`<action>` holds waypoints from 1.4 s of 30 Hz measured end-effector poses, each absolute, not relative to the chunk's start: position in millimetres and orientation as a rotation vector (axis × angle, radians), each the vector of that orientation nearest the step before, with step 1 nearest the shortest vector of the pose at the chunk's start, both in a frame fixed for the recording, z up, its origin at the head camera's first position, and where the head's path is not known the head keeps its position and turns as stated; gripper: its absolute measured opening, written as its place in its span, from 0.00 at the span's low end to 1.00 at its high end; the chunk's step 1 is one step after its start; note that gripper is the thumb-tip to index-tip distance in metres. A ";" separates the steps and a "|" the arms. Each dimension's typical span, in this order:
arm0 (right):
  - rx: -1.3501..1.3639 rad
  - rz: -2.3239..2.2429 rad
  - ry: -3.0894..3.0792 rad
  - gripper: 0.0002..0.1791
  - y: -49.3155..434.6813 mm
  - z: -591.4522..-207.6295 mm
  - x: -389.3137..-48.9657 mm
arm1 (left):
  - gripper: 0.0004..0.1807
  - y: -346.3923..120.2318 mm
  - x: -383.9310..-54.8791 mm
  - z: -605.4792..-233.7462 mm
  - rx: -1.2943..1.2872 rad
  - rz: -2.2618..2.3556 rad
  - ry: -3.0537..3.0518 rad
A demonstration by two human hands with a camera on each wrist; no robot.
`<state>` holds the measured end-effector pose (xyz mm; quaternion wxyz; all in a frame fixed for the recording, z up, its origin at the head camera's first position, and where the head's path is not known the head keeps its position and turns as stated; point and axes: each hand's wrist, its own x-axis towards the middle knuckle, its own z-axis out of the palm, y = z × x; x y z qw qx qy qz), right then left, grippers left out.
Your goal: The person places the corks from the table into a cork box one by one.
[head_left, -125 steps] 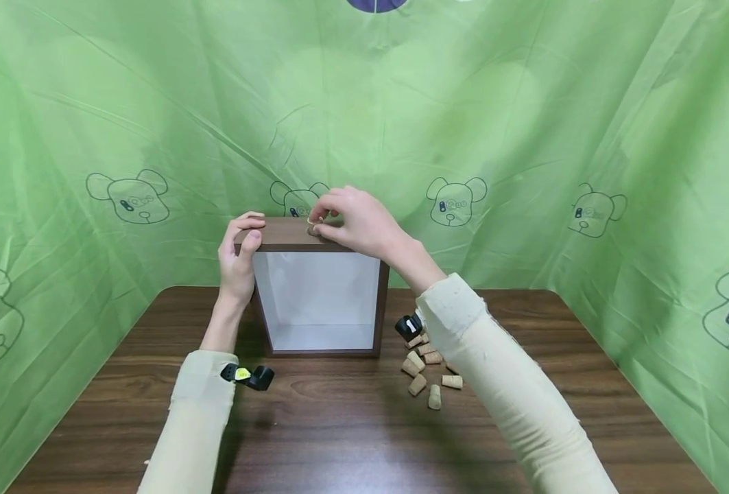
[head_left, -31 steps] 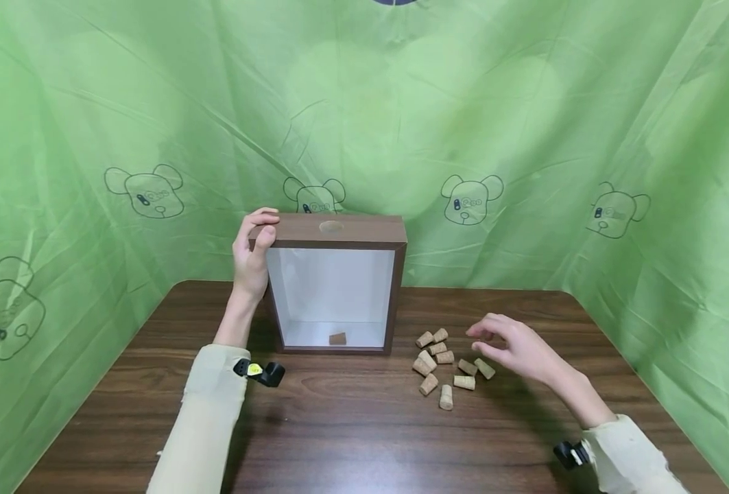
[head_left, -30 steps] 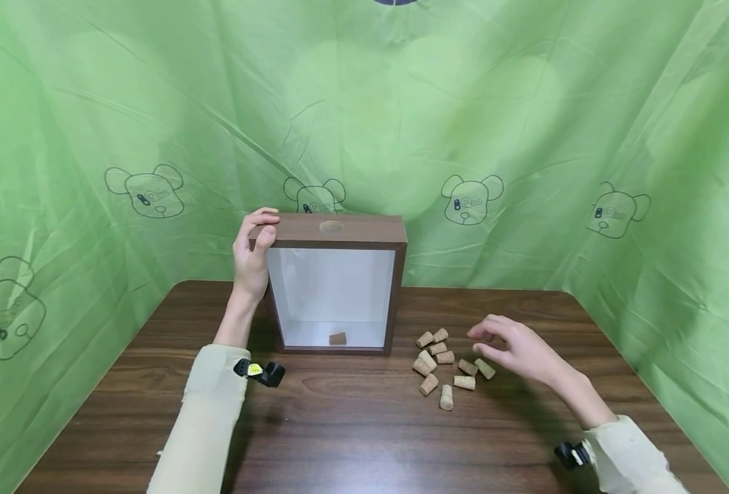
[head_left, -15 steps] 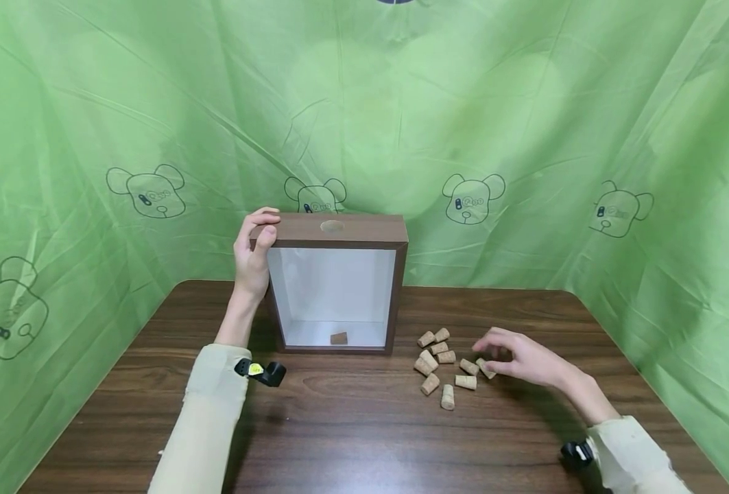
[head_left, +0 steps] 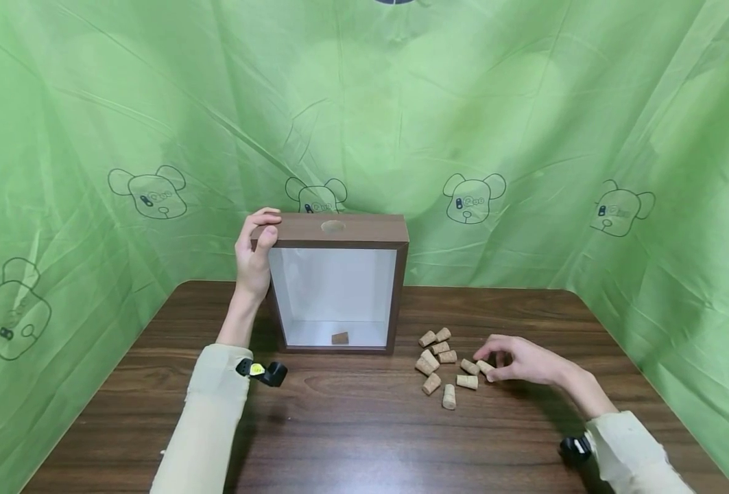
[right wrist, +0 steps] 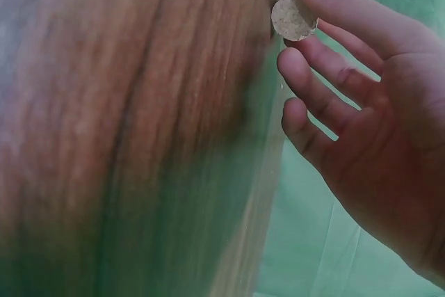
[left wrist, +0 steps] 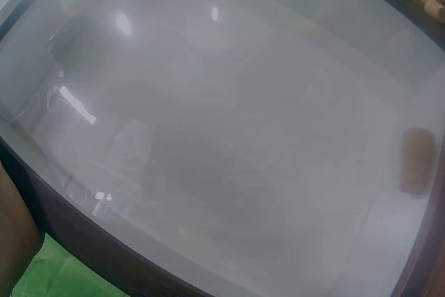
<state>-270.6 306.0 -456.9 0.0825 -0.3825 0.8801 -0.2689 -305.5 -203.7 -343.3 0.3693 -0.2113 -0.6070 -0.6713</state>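
Note:
A brown shadow box (head_left: 401, 295) with a clear front stands upright on the table, a round hole (head_left: 333, 226) in its top. My left hand (head_left: 254, 264) grips its top left corner, thumb in front and fingers over the top. One cork (head_left: 340, 338) lies inside on the box floor, also visible as a blurred brown cork (left wrist: 418, 161) in the left wrist view. To the right, my right hand (head_left: 521, 358) pinches a cork (head_left: 484, 367) at the edge of the pile between thumb and fingers. The right wrist view shows that cork's round end (right wrist: 295, 17) by the thumb.
Several loose corks (head_left: 428, 362) lie scattered between the box and my right hand. The dark wooden table (head_left: 339, 425) is enclosed by green cloth (head_left: 364, 137) at the back and sides. A wrist camera (head_left: 271, 374) sits on my left sleeve.
My right hand left the box's top hole and moved right and down to the pile, closing on a cork. A cork now lies inside the box. The left hand keeps its grip.

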 end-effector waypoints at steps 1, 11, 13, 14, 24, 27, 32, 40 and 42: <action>-1.127 -0.800 2.623 0.19 306.0 -456.5 -270.4 | 0.19 -203.6 -305.4 -343.1 -0.541 -1.721 -1.558; -1.065 -0.833 2.621 0.19 303.5 -449.4 -268.3 | 0.19 -202.5 -305.8 -342.8 -0.545 -1.717 -1.563; -1.062 -0.835 2.632 0.19 301.9 -445.0 -267.3 | 0.19 -202.7 -306.1 -343.4 -0.544 -1.716 -1.563; -1.066 -0.837 2.637 0.19 301.0 -442.8 -267.2 | 0.19 -203.1 -306.4 -343.6 -0.545 -1.715 -1.564; -1.100 -0.828 2.768 0.19 287.9 -417.3 -267.7 | 0.20 -203.3 -306.4 -343.8 -0.538 -1.717 -1.571; -1.159 -0.842 2.795 0.19 282.1 -408.3 -267.2 | 0.19 -202.7 -306.4 -343.7 -0.541 -1.723 -1.569; -1.235 -0.865 2.817 0.19 272.6 -393.6 -266.0 | 0.19 -202.8 -306.7 -343.4 -0.548 -1.720 -1.565; -1.299 -0.853 2.848 0.21 260.8 -373.4 -263.7 | 0.19 -204.5 -307.0 -344.4 -0.559 -1.717 -1.554; -1.303 -0.859 2.847 0.21 257.8 -368.4 -262.8 | 0.18 -204.9 -306.8 -344.7 -0.558 -1.719 -1.553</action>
